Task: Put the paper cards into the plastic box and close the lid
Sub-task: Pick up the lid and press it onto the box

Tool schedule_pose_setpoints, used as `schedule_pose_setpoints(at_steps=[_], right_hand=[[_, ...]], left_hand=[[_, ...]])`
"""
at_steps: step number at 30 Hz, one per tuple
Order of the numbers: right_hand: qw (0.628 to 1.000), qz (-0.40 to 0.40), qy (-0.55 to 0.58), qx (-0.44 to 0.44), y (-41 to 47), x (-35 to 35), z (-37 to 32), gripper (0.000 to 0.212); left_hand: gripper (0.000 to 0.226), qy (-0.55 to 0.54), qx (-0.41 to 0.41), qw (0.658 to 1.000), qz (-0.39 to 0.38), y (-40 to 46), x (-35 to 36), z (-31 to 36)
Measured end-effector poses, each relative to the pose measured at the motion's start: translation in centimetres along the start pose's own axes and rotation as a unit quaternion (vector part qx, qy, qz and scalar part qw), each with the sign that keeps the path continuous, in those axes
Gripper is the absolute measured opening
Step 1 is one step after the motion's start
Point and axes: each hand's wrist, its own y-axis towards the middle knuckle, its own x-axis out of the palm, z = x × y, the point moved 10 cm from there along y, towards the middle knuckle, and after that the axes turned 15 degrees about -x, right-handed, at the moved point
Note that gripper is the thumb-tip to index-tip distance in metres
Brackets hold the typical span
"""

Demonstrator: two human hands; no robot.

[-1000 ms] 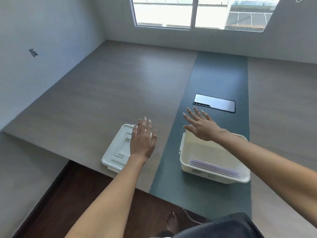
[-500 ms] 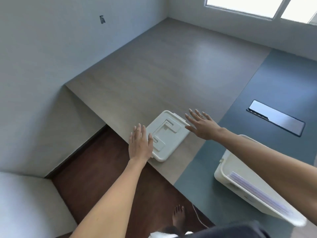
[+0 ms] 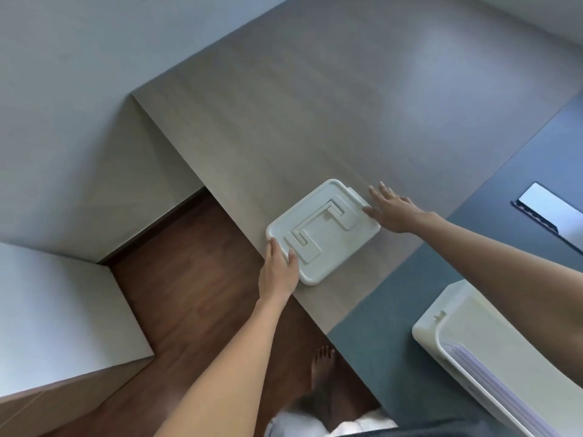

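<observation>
Both hands reached lid [image 3: 325, 230]: left hand [image 3: 277, 272] touching near corner, right hand [image 3: 392, 211] far edge; fingers spread, ungripped.

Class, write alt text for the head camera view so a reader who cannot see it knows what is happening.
Two bare hands reach for a white plastic lid lying flat on a wooden table: the left hand touches its near corner and the right hand its far edge. At lower right an open white box holds paper cards on a blue strip.

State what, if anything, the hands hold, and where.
The lid, flat on the table: left hand at its near end, right hand at its far end. Contact only; not yet lifted.
</observation>
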Motion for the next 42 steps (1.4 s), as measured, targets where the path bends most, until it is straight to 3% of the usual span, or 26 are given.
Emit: schedule_pose_setpoints(at_steps=[4, 8, 11, 16, 20, 24, 27, 29, 32, 38, 42], right_hand=[[0.999, -0.009, 0.017, -0.026, 1.3, 1.8, 0.1, 0.071], [0.998, 0.041, 0.038, -0.026, 1.7, 1.7, -1.1, 0.068], [0.988, 0.081, 0.129, 0.017, 1.5, 2.0, -2.2, 0.071], [0.933, 0.157, 0.310, 0.090, 0.7, 1.7, -2.1, 0.078], [0.912, 0.168, 0.358, 0.110, -0.6, 0.8, -1.5, 0.082], [0.905, 0.183, 0.366, 0.113, -2.2, 0.0, -0.7, 0.082], [0.900, 0.214, 0.363, 0.115, -3.6, -1.1, 0.2, 0.063], [0.893, 0.249, 0.355, 0.120, -4.8, -2.5, 0.8, 0.048], [0.874, 0.317, 0.341, 0.139, -7.3, -4.7, 2.0, 0.048], [0.825, 0.404, 0.332, 0.215, -14.2, -7.6, 5.3, 0.048], [0.786, 0.454, 0.292, 0.302, -21.5, -8.4, 7.5, 0.034]], left_hand=[[0.066, -0.102, -0.031, 0.994, -0.002, -0.1, 1.0, -0.7], [0.067, -0.206, -0.047, 0.977, -0.030, 0.3, 1.5, -1.2], [0.065, -0.269, -0.049, 0.960, -0.062, 0.1, 1.5, -0.7], [0.056, -0.403, -0.120, 0.902, -0.101, 0.1, 1.9, -1.2], [0.035, -0.472, -0.109, 0.862, -0.149, 0.3, 1.2, 0.0], [0.021, -0.484, -0.074, 0.859, -0.148, 0.6, -0.7, 1.7], [0.014, -0.479, -0.059, 0.863, -0.148, 0.6, -1.9, 3.7], [0.020, -0.480, -0.048, 0.864, -0.146, 0.4, -2.9, 5.3], [0.027, -0.470, -0.021, 0.868, -0.156, -0.9, -3.9, 7.9], [0.020, -0.426, 0.041, 0.883, -0.192, -4.4, -4.0, 13.4], [0.037, -0.368, 0.092, 0.899, -0.218, -8.2, -2.2, 17.7]])
